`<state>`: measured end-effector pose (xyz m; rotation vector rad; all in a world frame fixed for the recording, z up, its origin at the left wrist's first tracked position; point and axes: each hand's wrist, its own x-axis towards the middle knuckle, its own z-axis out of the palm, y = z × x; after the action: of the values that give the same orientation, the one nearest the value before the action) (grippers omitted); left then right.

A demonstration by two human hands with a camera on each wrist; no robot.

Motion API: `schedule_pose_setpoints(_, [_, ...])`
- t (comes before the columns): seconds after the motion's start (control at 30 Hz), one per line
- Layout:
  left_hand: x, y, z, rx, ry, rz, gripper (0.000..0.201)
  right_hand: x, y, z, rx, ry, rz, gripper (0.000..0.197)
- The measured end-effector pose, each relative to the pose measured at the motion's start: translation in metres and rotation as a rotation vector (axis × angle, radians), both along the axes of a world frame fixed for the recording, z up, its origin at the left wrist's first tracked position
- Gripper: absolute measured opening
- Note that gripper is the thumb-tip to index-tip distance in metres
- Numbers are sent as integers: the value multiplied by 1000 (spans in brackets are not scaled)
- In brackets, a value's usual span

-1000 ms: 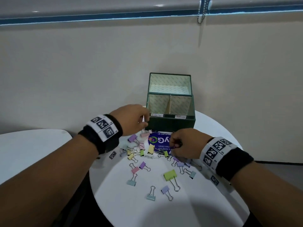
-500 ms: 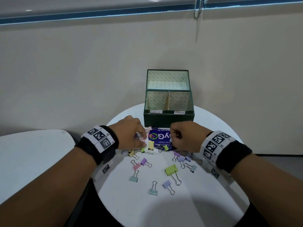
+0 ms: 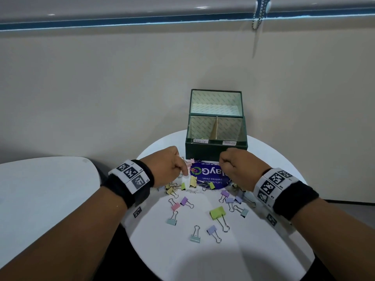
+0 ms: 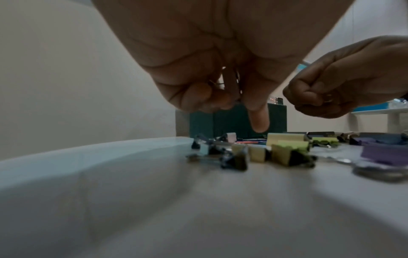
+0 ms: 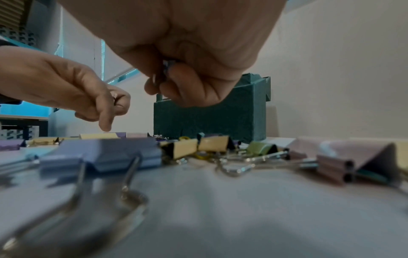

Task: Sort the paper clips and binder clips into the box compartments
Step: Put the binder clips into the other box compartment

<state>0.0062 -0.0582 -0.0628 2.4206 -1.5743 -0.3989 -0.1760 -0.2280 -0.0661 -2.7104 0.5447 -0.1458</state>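
Note:
Pastel binder clips (image 3: 217, 212) and a few paper clips (image 3: 194, 170) lie scattered on the round white table (image 3: 233, 258), some on a blue card (image 3: 209, 177). The dark green box (image 3: 216, 151) stands behind them with its lid up and two labelled front compartments. My left hand (image 3: 183, 171) hovers over the pile's left side. Its index finger (image 4: 259, 120) points down while the other fingers curl round thin wire clips (image 4: 223, 87). My right hand (image 3: 225, 165) is a fist just in front of the box, gripping a small clip (image 5: 167, 64).
The wall rises close behind the box. A second white table (image 3: 40, 189) stands at the left, with a dark gap between the two. Paper tags (image 3: 137, 211) are stuck along the round table's edge. A blind chain (image 3: 256, 17) hangs at the upper right.
My left hand came down from beside the box's left front corner to the clip pile. My right hand stayed fisted in front of the box.

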Motion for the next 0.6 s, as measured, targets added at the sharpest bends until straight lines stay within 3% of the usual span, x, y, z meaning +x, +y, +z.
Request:
schedule_pose_setpoints(0.07, [-4,4,0,33,-29,11,15,1,1,-2,0,-14,19,18])
schedule_pose_setpoints(0.13, [-6,7,0,74,-44,-1,26,2,4,-3,-16,50,51,14])
schedule_pose_setpoints(0.23, [-11,7,0,162,-105,-24,36,3,7,-4,-52,179,111,27])
schedule_pose_setpoints(0.37, [-9,5,-4,132,-115,-42,26,6,13,-5,-103,241,150,31])
schedule_pose_setpoints(0.5, [-6,6,-6,17,-88,-65,25,10,13,-2,-119,185,160,19])
schedule_pose_setpoints(0.6, [-4,7,-6,-82,-85,-66,25,20,1,16,-68,21,106,12])
